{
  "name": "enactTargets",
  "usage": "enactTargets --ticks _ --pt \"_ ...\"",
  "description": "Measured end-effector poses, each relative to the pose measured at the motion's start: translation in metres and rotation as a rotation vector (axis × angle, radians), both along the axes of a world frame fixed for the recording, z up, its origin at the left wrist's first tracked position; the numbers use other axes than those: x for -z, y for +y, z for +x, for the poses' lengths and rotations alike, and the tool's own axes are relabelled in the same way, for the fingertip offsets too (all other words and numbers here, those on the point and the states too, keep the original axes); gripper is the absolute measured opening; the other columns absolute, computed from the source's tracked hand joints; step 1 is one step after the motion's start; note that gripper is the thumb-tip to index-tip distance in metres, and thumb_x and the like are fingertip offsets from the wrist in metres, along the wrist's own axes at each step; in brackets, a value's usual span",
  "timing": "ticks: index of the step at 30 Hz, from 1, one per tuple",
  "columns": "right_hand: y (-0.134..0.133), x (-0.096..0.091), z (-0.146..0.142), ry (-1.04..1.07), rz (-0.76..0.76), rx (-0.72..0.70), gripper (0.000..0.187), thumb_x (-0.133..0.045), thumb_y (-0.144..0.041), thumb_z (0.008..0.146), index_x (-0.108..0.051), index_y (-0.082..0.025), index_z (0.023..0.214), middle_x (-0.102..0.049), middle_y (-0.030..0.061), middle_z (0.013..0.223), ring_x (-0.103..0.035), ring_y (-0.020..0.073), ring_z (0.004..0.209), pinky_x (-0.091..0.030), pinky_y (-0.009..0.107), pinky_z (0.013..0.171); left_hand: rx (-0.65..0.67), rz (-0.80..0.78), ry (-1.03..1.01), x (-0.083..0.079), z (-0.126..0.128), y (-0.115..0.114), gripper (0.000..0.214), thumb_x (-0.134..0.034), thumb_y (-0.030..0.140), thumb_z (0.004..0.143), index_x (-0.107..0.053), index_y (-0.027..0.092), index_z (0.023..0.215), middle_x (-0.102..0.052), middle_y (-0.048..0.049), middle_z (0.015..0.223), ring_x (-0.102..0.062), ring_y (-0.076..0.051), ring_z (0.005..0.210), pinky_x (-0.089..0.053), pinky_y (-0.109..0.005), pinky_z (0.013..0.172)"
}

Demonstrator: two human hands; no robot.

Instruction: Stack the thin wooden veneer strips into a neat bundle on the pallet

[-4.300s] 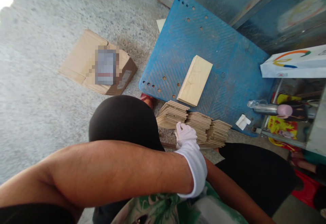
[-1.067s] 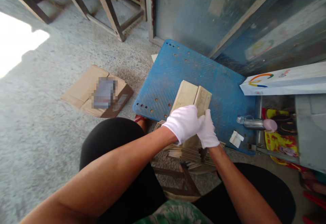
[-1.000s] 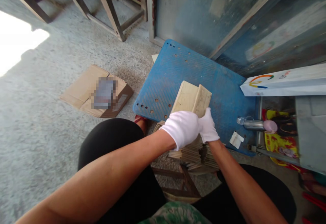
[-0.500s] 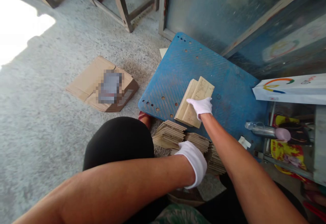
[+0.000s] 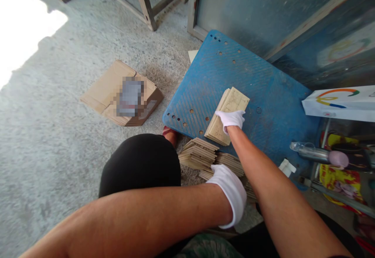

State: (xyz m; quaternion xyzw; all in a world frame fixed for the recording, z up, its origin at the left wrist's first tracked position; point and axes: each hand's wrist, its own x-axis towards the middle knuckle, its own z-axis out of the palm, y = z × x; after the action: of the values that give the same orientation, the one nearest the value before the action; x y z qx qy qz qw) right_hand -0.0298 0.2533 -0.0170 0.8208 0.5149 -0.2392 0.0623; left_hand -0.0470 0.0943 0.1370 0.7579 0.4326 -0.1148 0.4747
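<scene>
My right hand (image 5: pixel 231 118), in a white glove, reaches forward and lies across a stack of thin pale wooden pieces (image 5: pixel 231 101), fingers curled over it. That stack rests flat on a blue perforated board (image 5: pixel 263 90). My left hand (image 5: pixel 228 183), also gloved, hangs low over several fanned piles of the same wooden pieces (image 5: pixel 199 154) just in front of my knees. Its fingers point down and are hidden behind the back of the glove.
A flattened cardboard box (image 5: pixel 123 94) lies on the concrete floor to the left. A white printed box (image 5: pixel 340 103), a metal bottle with a pink cap (image 5: pixel 319 155) and colourful wrappers (image 5: pixel 336 176) sit at the right. Wooden frame legs (image 5: pixel 143 0) stand at the back.
Both hands held the stack upright a second ago. My right hand has since laid it flat on the blue board, and my left hand has dropped to the fanned piles.
</scene>
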Motion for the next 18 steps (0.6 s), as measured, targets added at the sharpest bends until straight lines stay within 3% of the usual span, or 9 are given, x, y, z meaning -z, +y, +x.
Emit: enactTargets --ticks 5,9,16,18 --pt "-0.003 0.003 -0.003 -0.002 0.013 0.020 0.131 -0.084 -0.054 0.045 -0.017 -0.005 0.146 -0.042 0.0330 0.131 -0.051 0.0399 0.119 -0.046 0.048 0.095 -0.045 -0.011 -0.010 0.001 0.001 0.000 0.035 -0.074 0.017 0.061 -0.076 0.012 0.096 -0.071 -0.0246 0.095 -0.062 -0.044 0.096 -0.040 -0.063 0.081" --pt "-0.008 -0.001 -0.006 -0.043 -0.007 -0.033 0.129 -0.078 -0.059 0.053 -0.012 0.001 0.146 -0.041 0.0332 0.130 -0.050 0.0383 0.119 -0.044 0.045 0.094 -0.056 -0.033 -0.002 0.005 0.006 -0.001 0.036 -0.075 0.017 0.060 -0.077 0.013 0.096 -0.071 -0.0243 0.097 -0.061 -0.045 0.098 -0.038 -0.066 0.083" --pt "-0.018 -0.003 -0.007 -0.092 -0.009 -0.099 0.123 -0.071 -0.065 0.062 -0.012 0.001 0.148 -0.025 0.0365 0.142 -0.039 0.0414 0.128 -0.040 0.048 0.097 -0.038 -0.060 0.028 0.011 0.016 -0.003 0.036 -0.072 0.015 0.064 -0.075 0.012 0.100 -0.069 -0.0256 0.105 -0.059 -0.046 0.104 -0.037 -0.068 0.084" --pt "-0.021 -0.005 -0.006 -0.067 0.027 -0.131 0.119 -0.068 -0.067 0.065 -0.015 0.002 0.147 -0.028 0.0356 0.141 -0.038 0.0408 0.129 -0.038 0.049 0.100 -0.039 -0.069 0.024 0.010 0.015 -0.004 0.036 -0.072 0.015 0.065 -0.075 0.012 0.100 -0.069 -0.0251 0.106 -0.059 -0.045 0.105 -0.037 -0.067 0.085"
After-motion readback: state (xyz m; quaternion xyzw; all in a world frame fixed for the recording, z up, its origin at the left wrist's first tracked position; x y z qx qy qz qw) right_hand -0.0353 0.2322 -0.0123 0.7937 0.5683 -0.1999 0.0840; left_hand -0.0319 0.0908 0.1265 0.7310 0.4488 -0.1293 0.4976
